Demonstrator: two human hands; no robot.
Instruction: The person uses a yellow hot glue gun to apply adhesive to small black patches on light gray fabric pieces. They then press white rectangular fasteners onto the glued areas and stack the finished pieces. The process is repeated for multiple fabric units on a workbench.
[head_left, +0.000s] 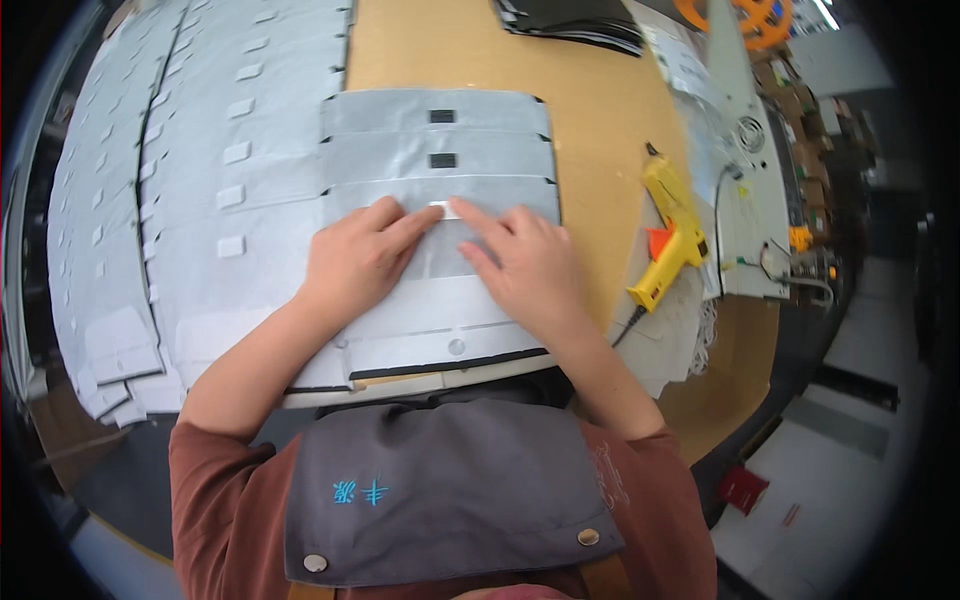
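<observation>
From where I sit, the right hand point(530, 268) has thumb and forefinger spread wide, gripping nothing, its fingertip at the white patch point(445, 209); the left hand point(360, 250) meets that patch's other side with its forefinger, and whether its thumb pinches anything I can't tell. The patch sits mid-width on the grey sheet point(375, 155), in line below two dark patches point(442, 160). I'd press from both ends with even force, keeping it square to those two and the sheet flat under the wrists. Rightward on the table point(595, 110), the yellow glue gun point(675, 235) lies well clear of both elbows.
</observation>
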